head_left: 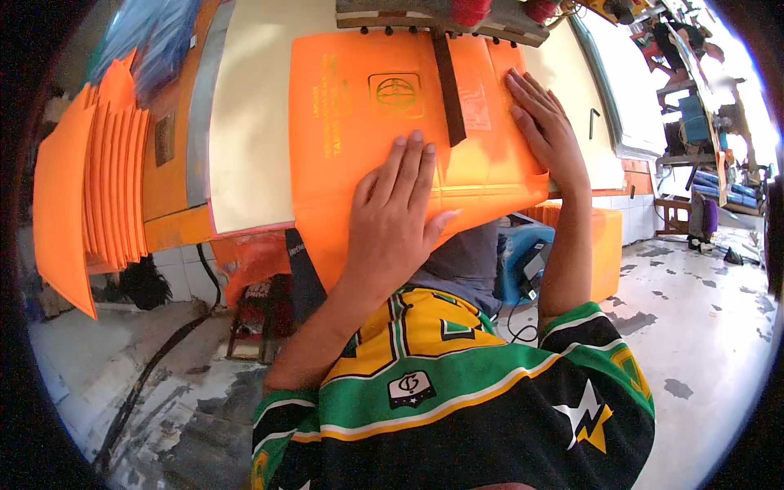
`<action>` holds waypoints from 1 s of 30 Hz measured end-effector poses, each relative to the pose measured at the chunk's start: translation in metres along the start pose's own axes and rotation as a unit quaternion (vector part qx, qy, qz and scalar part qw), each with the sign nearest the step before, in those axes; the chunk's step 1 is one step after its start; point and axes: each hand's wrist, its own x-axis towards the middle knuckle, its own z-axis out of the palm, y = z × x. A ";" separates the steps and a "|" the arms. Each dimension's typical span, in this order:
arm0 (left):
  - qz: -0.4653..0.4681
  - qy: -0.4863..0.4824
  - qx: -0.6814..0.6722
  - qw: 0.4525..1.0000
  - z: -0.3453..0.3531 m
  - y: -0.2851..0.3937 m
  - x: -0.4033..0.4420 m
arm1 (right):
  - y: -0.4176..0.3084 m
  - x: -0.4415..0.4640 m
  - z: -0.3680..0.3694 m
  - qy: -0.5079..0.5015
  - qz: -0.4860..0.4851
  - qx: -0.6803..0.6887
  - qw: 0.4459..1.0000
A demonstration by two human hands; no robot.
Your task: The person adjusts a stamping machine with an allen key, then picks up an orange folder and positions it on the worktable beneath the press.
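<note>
An orange plastic cover (367, 175) with gold printing lies across the machine's work table, its near edge hanging over the front. My left hand (392, 200) rests on it with fingers stretched out, just below the gold round emblem. My right hand (549, 122) lies with spread fingers on the cover's right part, beside a pressed square mark. Between the hands, a dark flat bar (451, 94) comes down from the machine head (441, 23) and lies over the cover. The cover's near right part looks folded or layered.
A stack of orange folded covers (114, 180) stands at the left. Clear plastic wrapping (151, 49) lies behind it. On the table's right is a small black hex key (594, 122). Below the right side sits a large orange block (606, 245). A black cable (155, 371) crosses the floor.
</note>
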 end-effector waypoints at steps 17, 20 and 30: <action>0.015 -0.037 0.065 0.997 -0.004 0.001 0.001 | 0.016 -0.006 0.014 0.037 -0.047 -0.046 0.997; 0.021 -0.029 0.080 0.996 -0.002 0.000 0.001 | 0.015 -0.006 0.015 0.040 -0.046 -0.041 0.997; 0.011 -0.035 0.091 0.995 -0.004 0.000 0.001 | 0.012 -0.004 0.017 0.042 -0.034 -0.016 0.998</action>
